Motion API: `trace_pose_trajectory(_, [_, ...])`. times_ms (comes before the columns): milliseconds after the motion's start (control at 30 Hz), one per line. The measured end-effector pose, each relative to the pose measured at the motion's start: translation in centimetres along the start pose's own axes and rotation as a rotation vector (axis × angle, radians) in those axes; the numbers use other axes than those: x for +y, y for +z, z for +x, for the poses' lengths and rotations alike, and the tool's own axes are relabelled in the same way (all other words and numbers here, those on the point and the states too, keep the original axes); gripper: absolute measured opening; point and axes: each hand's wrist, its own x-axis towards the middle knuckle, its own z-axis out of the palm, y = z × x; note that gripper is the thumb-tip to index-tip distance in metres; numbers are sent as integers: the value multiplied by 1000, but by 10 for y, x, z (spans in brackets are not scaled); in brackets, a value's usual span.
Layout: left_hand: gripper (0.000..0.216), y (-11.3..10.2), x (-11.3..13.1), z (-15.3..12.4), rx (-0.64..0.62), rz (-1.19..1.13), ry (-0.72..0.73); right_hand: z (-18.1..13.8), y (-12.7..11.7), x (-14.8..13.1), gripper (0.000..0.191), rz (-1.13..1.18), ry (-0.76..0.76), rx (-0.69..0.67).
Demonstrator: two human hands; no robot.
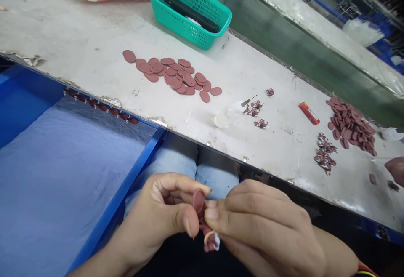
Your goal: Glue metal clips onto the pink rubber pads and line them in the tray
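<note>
My left hand (164, 216) and my right hand (261, 226) meet low in the view, over my lap. Both pinch a small reddish-brown oval piece (198, 203), with a small clip-like part (211, 240) hanging just below the fingers. Each hand has its fingers closed round these parts. On the white worktable (94, 45) beyond lies a spread of the same reddish-brown oval pieces (176, 77). A few small assembled clips (255, 110) sit near the table's middle.
A blue bin lined with bluish plastic (63, 176) stands at the left. A green basket (187, 9) holding a black object sits at the back. At the right lie a red lighter (309, 113), another heap of ovals (350, 127), more clips (325, 153), and another person's hand (396, 171).
</note>
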Motion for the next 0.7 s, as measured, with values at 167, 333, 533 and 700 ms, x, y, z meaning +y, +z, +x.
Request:
trace_pose_trajectory(167, [26,-3,-1,5,-9,15,22,-1,5,2,20,37,39,97])
trace_pose_trajectory(333, [29,-10,-6,13,83,25,1,-2,15,16,18,68,96,174])
trace_pose_trajectory(533, [31,-13,-8,15,145,48,-13,-2,20,22,14,76,100,199])
trace_pose_trajectory(700, [31,-14,-8,15,119,70,0,-2,21,22,14,63,97,201])
